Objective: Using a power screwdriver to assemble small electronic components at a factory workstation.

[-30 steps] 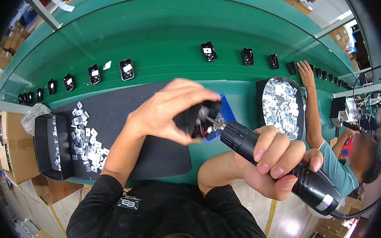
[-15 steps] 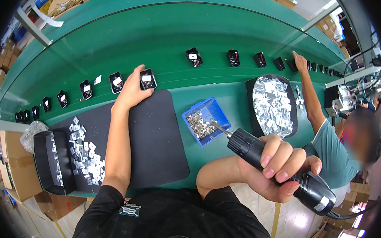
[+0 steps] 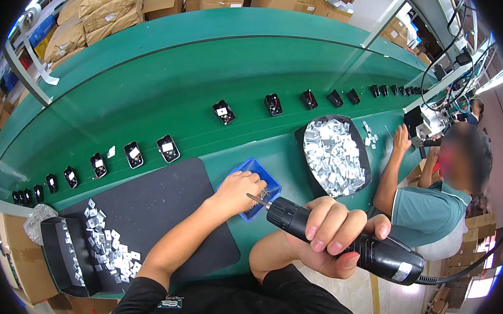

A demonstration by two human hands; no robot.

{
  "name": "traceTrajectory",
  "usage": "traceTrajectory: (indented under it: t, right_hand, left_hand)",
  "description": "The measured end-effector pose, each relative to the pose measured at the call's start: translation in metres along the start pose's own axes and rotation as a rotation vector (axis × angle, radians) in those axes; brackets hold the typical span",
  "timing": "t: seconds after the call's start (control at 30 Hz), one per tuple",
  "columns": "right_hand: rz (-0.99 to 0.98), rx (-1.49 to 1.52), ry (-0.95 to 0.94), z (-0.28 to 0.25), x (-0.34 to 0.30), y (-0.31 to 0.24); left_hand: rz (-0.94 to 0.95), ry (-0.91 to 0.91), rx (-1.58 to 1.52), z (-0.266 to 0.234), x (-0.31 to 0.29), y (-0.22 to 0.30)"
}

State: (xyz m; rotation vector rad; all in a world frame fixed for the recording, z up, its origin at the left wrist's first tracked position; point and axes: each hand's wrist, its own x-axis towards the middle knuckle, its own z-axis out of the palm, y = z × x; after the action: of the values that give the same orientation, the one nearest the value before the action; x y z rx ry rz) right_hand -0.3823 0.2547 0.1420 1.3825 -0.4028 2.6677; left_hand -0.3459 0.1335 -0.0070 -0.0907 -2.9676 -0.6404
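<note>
My right hand [image 3: 333, 234] is wrapped around a black corded electric screwdriver [image 3: 285, 215], held up over the bench with its bit pointing left. My left hand [image 3: 239, 192] reaches into a blue plastic bin [image 3: 251, 164] of small metal screws [image 3: 263, 194]. Its fingers curl downward, with the tips hidden among the bin's contents, so what they pinch cannot be made out. The bit's tip appears close beside this hand. Beyond the black mat [image 3: 173, 210], a small black housing [image 3: 168, 148] with a white piece inside stands on the green belt.
More black housings [image 3: 223, 113] line the belt on both sides. A black tray of metal plates [image 3: 335, 156] stands right of the bin. Loose plates [image 3: 110, 246] lie at the left beside a black box [image 3: 70, 255]. A co-worker [image 3: 427, 202] sits at the right.
My left hand has left the housing on the belt and moved right and nearer, into the blue bin. The screwdriver stays in my right hand. The co-worker's hand has drawn back from the belt.
</note>
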Motion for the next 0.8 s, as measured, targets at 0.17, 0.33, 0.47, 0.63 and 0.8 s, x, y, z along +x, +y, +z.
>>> traceTrajectory:
  t: [0.17, 0.33, 0.47, 0.63, 0.8]
  right_hand:
    - [0.008, 0.002, -0.002, 0.0007, 0.0027, 0.0046]
    - [0.028, -0.003, -0.031, -0.003, 0.0026, 0.0072]
    - [0.004, -0.02, -0.022, -0.0037, 0.0015, 0.0054]
    - [0.001, -0.019, -0.032, -0.0045, 0.0017, 0.0049]
    - [0.008, -0.007, -0.039, -0.0029, 0.0012, 0.0078]
  left_hand:
    - [0.049, 0.01, -0.06, 0.007, 0.0001, 0.0032]
    - [0.038, 0.058, -0.092, 0.0065, -0.0001, 0.0028]
    - [0.008, 0.089, -0.115, 0.0033, -0.0017, 0.0061]
    - [-0.009, 0.029, -0.069, 0.0039, -0.0029, 0.0066]
    - [-0.003, 0.043, -0.118, 0.0104, -0.0039, 0.0037]
